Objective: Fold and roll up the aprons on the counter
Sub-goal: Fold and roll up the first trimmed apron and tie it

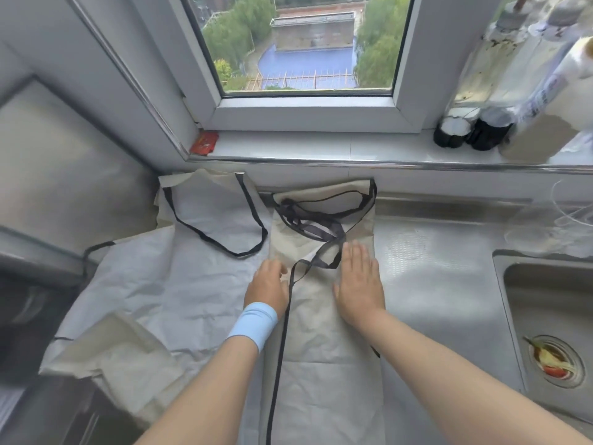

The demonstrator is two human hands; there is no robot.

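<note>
A beige apron point(324, 342) folded into a long narrow strip lies down the middle of the steel counter point(442, 284), its black straps point(314, 226) bunched on its far end. My right hand point(359, 284) lies flat on the strip's right side, fingers straight. My left hand point(268, 284), with a light blue wristband, rests at the strip's left edge with its fingers curled down beside a black strap; whether they grip anything is hidden. A second apron point(154, 284), grey-white with black trim, lies spread open to the left, partly under the folded one.
A sink point(552, 303) with food scraps in its drain lies at the right. Dark jars point(471, 130) and bottles stand on the window sill, where a red packet point(205, 142) lies at the left. Clear plastic point(558, 226) sits behind the sink. The counter's front left edge drops away.
</note>
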